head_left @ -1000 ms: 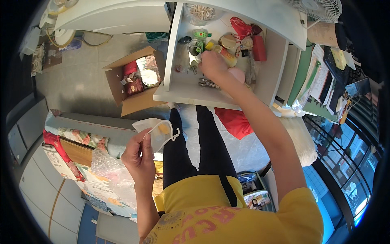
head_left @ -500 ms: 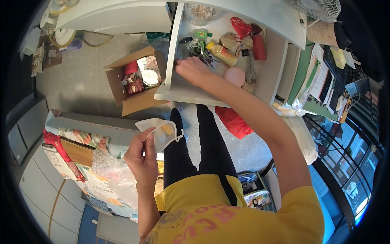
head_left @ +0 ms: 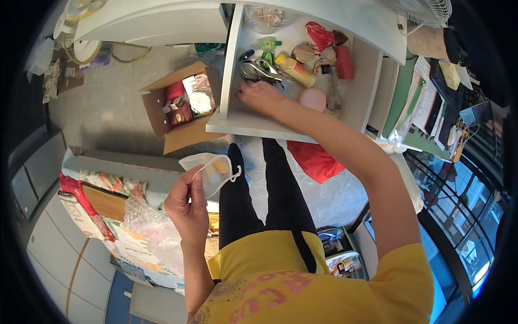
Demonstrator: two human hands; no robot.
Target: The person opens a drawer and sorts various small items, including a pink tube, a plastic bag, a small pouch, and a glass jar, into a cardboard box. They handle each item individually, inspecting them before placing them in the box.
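Note:
My left hand (head_left: 186,201) is closed on the rim of a small white see-through drawstring pouch (head_left: 202,162), its cord hanging in a loop. Something yellow shows inside the pouch. Inside the open white drawer (head_left: 253,128), my right hand (head_left: 260,97) reaches down at the front left corner, fingers curled and their tips mostly hidden. Right beyond it lies a shiny silver-and-dark item with curved loops (head_left: 258,70). Around that are a yellow-capped bottle (head_left: 297,71), a small green bottle (head_left: 268,44), a pink round lid (head_left: 312,100) and a red box (head_left: 343,62).
An open cardboard box (head_left: 154,116) with red packages stands on the floor left of the drawer. Bubble wrap (head_left: 145,216) lies on the stacked goods at left. Papers and folders (head_left: 423,102) fill the right side, below a white fan (head_left: 418,13). A red bag (head_left: 313,162) is under the drawer.
My right hand has shifted slightly right and nearer me, deeper in the drawer. The shiny looped item beside it now lies differently. My left hand keeps the pouch almost in place.

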